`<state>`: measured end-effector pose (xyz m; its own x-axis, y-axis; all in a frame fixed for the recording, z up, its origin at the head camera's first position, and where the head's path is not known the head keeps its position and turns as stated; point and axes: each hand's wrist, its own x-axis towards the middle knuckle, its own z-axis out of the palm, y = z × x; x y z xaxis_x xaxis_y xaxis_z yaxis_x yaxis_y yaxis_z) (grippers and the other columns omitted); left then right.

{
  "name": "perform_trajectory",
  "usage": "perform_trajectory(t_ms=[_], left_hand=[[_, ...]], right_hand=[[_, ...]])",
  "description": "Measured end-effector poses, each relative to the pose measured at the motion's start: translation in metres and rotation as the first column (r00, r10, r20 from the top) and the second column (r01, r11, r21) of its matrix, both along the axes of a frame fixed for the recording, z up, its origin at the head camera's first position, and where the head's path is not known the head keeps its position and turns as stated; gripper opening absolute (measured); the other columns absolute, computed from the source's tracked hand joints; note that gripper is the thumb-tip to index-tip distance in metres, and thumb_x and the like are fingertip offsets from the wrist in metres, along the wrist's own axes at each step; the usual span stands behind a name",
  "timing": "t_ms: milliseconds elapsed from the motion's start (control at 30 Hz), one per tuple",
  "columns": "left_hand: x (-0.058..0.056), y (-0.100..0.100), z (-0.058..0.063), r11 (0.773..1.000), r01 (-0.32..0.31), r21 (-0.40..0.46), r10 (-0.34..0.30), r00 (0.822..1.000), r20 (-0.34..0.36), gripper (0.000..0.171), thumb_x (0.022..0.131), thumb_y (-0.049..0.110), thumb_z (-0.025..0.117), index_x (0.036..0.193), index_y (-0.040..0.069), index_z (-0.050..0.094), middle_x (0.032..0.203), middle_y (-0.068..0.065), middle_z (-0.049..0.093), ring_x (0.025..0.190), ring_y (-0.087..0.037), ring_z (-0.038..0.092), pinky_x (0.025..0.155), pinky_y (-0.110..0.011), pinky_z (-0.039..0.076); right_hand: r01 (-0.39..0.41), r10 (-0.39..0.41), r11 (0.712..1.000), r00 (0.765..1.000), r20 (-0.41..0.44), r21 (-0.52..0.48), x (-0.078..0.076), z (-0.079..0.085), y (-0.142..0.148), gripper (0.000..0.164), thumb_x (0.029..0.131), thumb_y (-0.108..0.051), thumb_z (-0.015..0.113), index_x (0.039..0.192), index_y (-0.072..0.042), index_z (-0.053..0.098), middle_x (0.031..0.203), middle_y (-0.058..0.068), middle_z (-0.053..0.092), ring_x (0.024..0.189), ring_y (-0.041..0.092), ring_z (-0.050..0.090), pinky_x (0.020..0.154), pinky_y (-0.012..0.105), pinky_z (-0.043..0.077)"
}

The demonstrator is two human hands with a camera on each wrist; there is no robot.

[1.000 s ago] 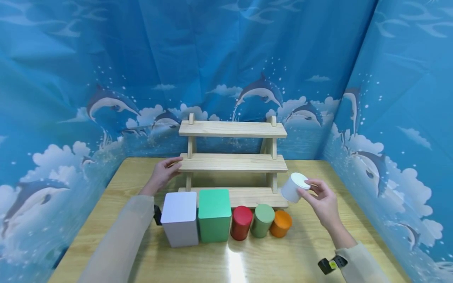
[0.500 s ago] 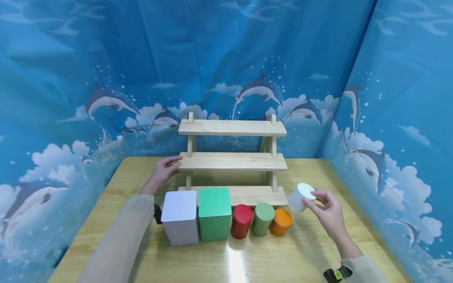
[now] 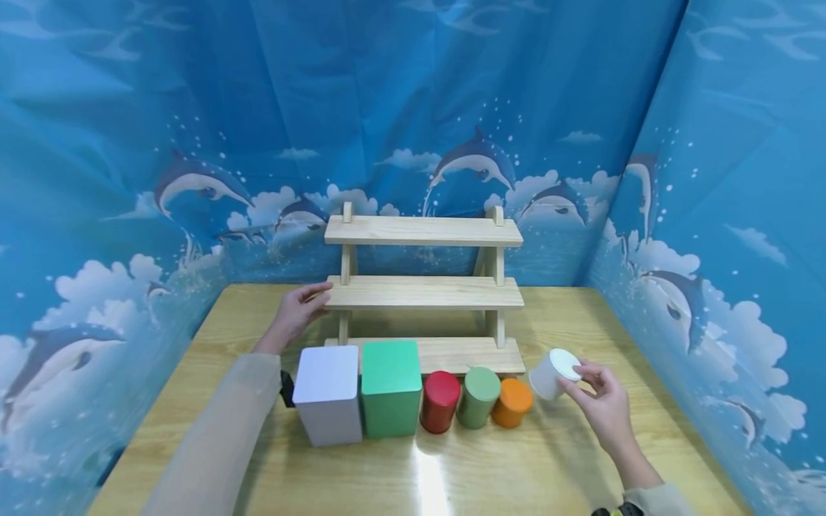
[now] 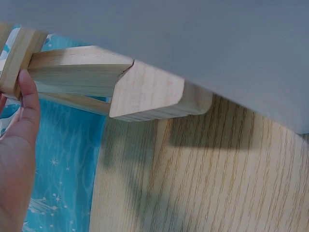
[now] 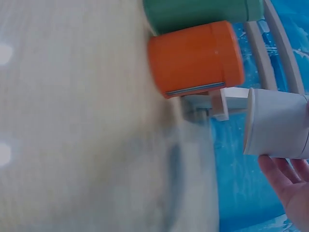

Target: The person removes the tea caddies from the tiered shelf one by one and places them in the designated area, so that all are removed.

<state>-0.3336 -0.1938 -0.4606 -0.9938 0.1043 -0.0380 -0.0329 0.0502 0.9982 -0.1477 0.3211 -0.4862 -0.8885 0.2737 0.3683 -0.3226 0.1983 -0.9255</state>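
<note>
My left hand (image 3: 298, 313) pinches the left end of the middle board of a three-tier wooden display shelf (image 3: 426, 294); in the left wrist view the thumb (image 4: 29, 104) lies against that board. My right hand (image 3: 603, 401) holds a white cylindrical canister (image 3: 553, 374) by its top, with the fingers at the near right of the lid. The canister tilts a little and hangs above the table, right of a short orange canister (image 3: 513, 403). In the right wrist view, the white canister (image 5: 277, 124) shows apart from the orange canister (image 5: 195, 60).
In front of the shelf stand a white box (image 3: 328, 398), a green box (image 3: 391, 390), a red canister (image 3: 441, 403) and a pale green canister (image 3: 479, 398) in a row with the orange one. A blue dolphin-print curtain (image 3: 413, 107) encloses the wooden table (image 3: 361, 480).
My right hand has lowered the white canister and brought it nearer and slightly right, from beside the bottom shelf to beside the orange canister. My left hand stays on the shelf.
</note>
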Motion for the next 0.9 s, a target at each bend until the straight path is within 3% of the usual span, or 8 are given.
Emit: perform_trajectory(t_ms=[33, 267, 533, 767, 900], left_hand=[[0.000, 0.000, 0.000, 1.000, 0.002, -0.003, -0.002, 1.000, -0.006, 0.052, 0.088, 0.032, 0.062, 0.132, 0.007, 0.051, 0.137, -0.011, 0.044, 0.114, -0.024, 0.051, 0.086, -0.029, 0.051], [0.001, 0.000, 0.000, 1.000, 0.004, 0.004, -0.004, 1.000, -0.018, 0.051, 0.089, 0.031, 0.062, 0.131, 0.006, 0.051, 0.136, -0.011, 0.045, 0.114, -0.025, 0.051, 0.087, -0.030, 0.051], [0.001, 0.001, 0.000, 0.999, 0.015, 0.030, -0.014, 1.000, -0.024, 0.046, 0.091, 0.024, 0.060, 0.132, 0.004, 0.050, 0.137, -0.015, 0.043, 0.112, -0.024, 0.053, 0.085, -0.029, 0.052], [-0.001, -0.001, -0.002, 0.999, 0.005, 0.032, -0.004, 1.000, -0.026, 0.049, 0.089, 0.028, 0.062, 0.131, 0.005, 0.051, 0.135, -0.014, 0.044, 0.112, -0.024, 0.053, 0.084, -0.028, 0.052], [-0.001, -0.001, -0.002, 1.000, 0.003, 0.031, -0.002, 1.000, -0.020, 0.049, 0.089, 0.028, 0.062, 0.131, 0.005, 0.052, 0.135, -0.014, 0.044, 0.114, -0.026, 0.052, 0.084, -0.028, 0.052]], right_hand=[[0.054, -0.057, 0.997, 0.997, 0.049, 0.051, 0.006, 0.010, -0.008, 0.030, 0.075, 0.012, 0.070, 0.097, 0.016, 0.051, 0.109, -0.001, 0.054, 0.090, 0.003, 0.058, 0.073, 0.015, 0.052], [0.094, -0.110, 0.986, 0.987, 0.118, 0.140, 0.008, -0.001, -0.007, 0.031, 0.075, 0.009, 0.071, 0.099, 0.015, 0.052, 0.109, 0.005, 0.053, 0.090, -0.001, 0.055, 0.074, 0.014, 0.051], [0.085, -0.121, 0.976, 0.978, 0.172, 0.201, 0.011, -0.016, -0.004, 0.028, 0.074, 0.004, 0.075, 0.094, 0.009, 0.055, 0.118, 0.020, 0.050, 0.095, 0.008, 0.057, 0.075, 0.013, 0.051], [0.046, -0.095, 0.974, 0.972, 0.217, 0.222, 0.012, -0.021, -0.006, 0.031, 0.075, 0.001, 0.075, 0.097, 0.010, 0.056, 0.119, 0.024, 0.051, 0.094, -0.001, 0.053, 0.077, 0.012, 0.050], [0.035, -0.101, 0.964, 0.965, 0.244, 0.262, 0.012, -0.024, -0.005, 0.032, 0.076, -0.004, 0.076, 0.097, 0.009, 0.056, 0.121, 0.023, 0.051, 0.097, 0.004, 0.054, 0.076, 0.011, 0.049]])
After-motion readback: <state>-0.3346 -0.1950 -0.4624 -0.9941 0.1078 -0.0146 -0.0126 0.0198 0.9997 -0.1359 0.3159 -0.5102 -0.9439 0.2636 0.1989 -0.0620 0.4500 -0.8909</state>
